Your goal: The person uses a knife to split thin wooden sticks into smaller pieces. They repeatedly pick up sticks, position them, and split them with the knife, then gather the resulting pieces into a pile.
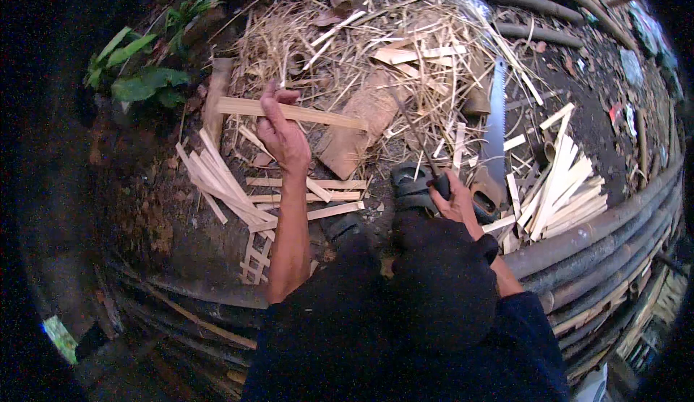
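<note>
My left hand (283, 131) is closed around a flat, pale bamboo strip (329, 118), which lies crosswise with its right end over a wooden block (359, 131). A small white stick shows by its fingertips; I cannot tell whether they hold it. Wrapped in my right hand (457, 201) is the dark handle of a knife (419, 134), its long narrow blade slanting up and left toward the block. Just right of that hand lies a handsaw (493, 134), blade pointing away. Below the left hand several cut strips (311, 197) rest on the ground.
Strips are heaped at left (220, 178) and right (567, 189). Thin shavings (289, 30) cover the ground beyond the block. Bamboo poles (600, 236) run along the near right side. A leafy plant (137, 69) grows at far left. My sandalled foot (412, 185) is near the block.
</note>
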Action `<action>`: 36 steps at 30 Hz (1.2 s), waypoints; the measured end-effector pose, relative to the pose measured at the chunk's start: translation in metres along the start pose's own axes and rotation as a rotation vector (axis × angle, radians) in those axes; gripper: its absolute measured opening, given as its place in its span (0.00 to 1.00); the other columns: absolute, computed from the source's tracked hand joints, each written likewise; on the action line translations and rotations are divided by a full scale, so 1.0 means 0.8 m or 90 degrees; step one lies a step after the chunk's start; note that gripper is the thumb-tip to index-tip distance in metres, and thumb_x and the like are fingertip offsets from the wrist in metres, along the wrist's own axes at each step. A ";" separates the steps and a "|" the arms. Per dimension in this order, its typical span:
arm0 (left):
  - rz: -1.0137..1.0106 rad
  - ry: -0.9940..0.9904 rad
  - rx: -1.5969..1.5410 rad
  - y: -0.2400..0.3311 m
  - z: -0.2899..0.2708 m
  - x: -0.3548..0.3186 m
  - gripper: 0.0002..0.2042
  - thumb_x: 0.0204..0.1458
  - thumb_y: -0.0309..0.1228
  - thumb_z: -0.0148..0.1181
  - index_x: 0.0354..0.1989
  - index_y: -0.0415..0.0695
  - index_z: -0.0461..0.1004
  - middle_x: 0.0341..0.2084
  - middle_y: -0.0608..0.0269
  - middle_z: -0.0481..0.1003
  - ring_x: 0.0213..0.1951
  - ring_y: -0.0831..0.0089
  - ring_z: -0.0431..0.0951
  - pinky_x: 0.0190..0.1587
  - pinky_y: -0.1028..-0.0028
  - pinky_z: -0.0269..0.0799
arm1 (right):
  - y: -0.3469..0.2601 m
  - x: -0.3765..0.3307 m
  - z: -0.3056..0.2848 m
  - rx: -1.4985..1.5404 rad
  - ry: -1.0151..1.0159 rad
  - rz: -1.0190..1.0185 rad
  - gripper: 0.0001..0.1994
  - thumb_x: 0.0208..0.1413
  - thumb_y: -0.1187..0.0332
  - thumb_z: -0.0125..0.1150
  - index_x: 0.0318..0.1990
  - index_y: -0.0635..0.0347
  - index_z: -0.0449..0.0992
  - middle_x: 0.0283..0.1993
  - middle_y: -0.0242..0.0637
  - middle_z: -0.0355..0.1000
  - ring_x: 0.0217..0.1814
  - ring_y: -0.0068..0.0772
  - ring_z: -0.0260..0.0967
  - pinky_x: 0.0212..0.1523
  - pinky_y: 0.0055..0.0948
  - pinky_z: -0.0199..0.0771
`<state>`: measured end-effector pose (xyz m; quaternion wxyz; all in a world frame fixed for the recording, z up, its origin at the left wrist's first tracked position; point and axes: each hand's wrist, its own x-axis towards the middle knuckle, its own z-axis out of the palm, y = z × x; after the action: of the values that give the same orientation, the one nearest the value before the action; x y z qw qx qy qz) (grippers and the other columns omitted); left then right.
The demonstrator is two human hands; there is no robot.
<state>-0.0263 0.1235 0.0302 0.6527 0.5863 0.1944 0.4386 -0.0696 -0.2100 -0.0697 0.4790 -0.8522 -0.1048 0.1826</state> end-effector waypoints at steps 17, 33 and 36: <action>0.019 0.076 -0.234 0.055 0.057 -0.016 0.33 0.54 0.66 0.32 0.19 0.45 0.60 0.04 0.73 0.49 0.08 0.82 0.50 0.11 0.82 0.43 | -0.095 0.028 0.000 0.054 -0.194 0.067 0.24 0.59 0.47 0.46 0.47 0.60 0.68 0.34 0.58 0.73 0.38 0.60 0.72 0.39 0.49 0.70; 0.143 0.024 -0.116 0.035 0.063 -0.036 0.29 0.58 0.61 0.31 0.18 0.48 0.56 0.07 0.73 0.48 0.10 0.82 0.45 0.13 0.81 0.40 | -0.050 0.062 0.022 -0.031 -0.130 0.065 0.24 0.58 0.46 0.48 0.43 0.61 0.70 0.32 0.59 0.72 0.37 0.61 0.71 0.38 0.49 0.70; 0.153 -0.048 -0.142 0.035 0.062 -0.037 0.28 0.59 0.59 0.31 0.19 0.49 0.57 0.07 0.73 0.47 0.10 0.82 0.45 0.13 0.81 0.41 | -0.124 0.052 0.023 0.067 -0.201 -0.005 0.22 0.59 0.48 0.48 0.45 0.60 0.70 0.30 0.56 0.72 0.35 0.57 0.72 0.36 0.45 0.69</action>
<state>-0.0141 0.0686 0.0607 0.6634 0.5456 0.0483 0.5098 -0.0397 -0.1295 -0.0023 0.5010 -0.7864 -0.1728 0.3175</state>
